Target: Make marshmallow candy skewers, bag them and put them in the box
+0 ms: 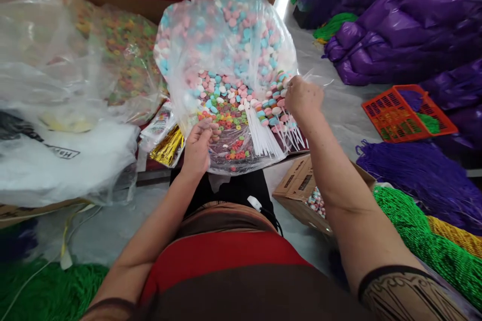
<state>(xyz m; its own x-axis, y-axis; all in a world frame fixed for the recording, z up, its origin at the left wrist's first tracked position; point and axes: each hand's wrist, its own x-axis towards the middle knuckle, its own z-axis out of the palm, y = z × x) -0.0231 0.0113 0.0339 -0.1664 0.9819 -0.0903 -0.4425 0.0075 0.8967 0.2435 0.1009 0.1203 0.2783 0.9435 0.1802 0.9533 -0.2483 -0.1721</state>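
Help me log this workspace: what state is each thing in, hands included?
Clear bag, open and filled
Left hand, fingers curled, at the bag's left side; grip unclear
Right hand, fingers folded in, at the bag's right side; grip hidden
White sticks, fanned out
Gold strips, bunched
Cardboard box, open, contents showing
Orange basket, open-topped, contents showing
Purple bags, bulging

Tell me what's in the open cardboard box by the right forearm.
In the cardboard box, small multicoloured pieces show. The right forearm blocks much of the inside, and anything beneath the top pieces is hidden.
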